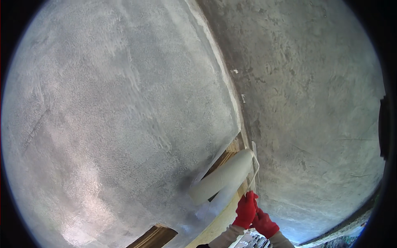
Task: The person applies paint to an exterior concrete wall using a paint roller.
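Two red-gloved hands are seen at the lower edge, stacked on the handle of a paint roller (222,177). The left hand (245,210) is clenched round the handle higher up — nearer the roller frame — & the right hand (264,223) is clamped on it just below, touching the left. Grey-beige sleeves are seen behind both gloves.

The roller sleeve, pale & wet w/ whitish paint, is laid slantwise from lower left to upper right, pressed against the lower end of a wall corner. Its metal frame (255,165) is bent round the right end of the sleeve & runs down to the gloves.

The wall left of the corner (103,115) is coated in a glossy pale grey-white layer w/ a stippled texture. The wall right of the corner (314,95) is bare grey plaster, rough & darker. A whitish painted strip (219,62) is seen along the corner line between them.

A yellowish wooden frame (225,157) is partly covered by the roller; another wooden piece (155,236) is seen at the bottom edge, left of the gloves.
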The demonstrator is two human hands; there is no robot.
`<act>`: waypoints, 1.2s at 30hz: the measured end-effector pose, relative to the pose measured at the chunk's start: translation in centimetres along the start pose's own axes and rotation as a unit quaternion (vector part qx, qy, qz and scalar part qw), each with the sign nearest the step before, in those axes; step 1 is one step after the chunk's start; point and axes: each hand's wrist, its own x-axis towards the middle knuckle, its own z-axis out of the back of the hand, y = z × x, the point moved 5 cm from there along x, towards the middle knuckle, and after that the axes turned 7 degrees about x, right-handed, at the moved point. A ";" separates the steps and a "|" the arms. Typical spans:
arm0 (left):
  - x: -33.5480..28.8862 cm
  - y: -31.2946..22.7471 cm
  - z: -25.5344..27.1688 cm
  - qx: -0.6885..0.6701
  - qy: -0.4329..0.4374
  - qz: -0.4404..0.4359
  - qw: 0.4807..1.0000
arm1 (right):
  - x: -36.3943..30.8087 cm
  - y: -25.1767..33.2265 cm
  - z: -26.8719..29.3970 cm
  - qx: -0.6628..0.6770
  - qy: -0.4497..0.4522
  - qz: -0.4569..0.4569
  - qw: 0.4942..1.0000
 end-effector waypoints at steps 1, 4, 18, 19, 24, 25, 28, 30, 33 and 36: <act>1.0 -0.6 -0.4 -0.013 -0.008 -0.003 1.000 | 0.9 1.0 0.1 0.012 0.001 0.020 1.000; 3.2 -1.7 -1.5 -0.052 -0.010 -0.009 0.999 | 2.1 3.0 1.0 0.002 -0.001 0.019 1.000; 2.4 -5.3 -4.0 -0.058 0.102 -0.005 0.993 | 0.6 6.5 1.8 0.131 0.114 -0.054 0.983; 1.4 -6.0 -4.7 -0.099 0.177 0.004 0.979 | -0.1 6.4 1.9 0.217 0.185 -0.083 0.955; -0.6 -11.2 -7.3 -0.184 0.429 -0.028 0.884 | -2.5 10.7 1.8 0.132 0.190 0.001 0.973; -1.0 -12.1 -8.1 -0.184 0.431 -0.026 0.883 | -2.6 11.1 1.4 0.133 0.187 0.001 0.973; -0.2 -13.6 -7.4 -0.145 0.156 -0.121 0.970 | -2.5 13.5 0.7 0.065 0.037 0.058 0.996; 1.8 -10.0 -6.2 -0.170 0.193 -0.132 0.957 | -2.0 13.3 -0.1 0.062 -0.001 0.070 0.996; 2.8 -8.5 -6.0 -0.180 0.193 -0.145 0.954 | -1.0 12.9 0.6 -0.013 -0.038 0.089 0.995; 4.5 -5.7 -5.2 -0.258 0.212 -0.126 0.934 | 0.4 10.7 1.5 -0.043 -0.017 0.034 0.998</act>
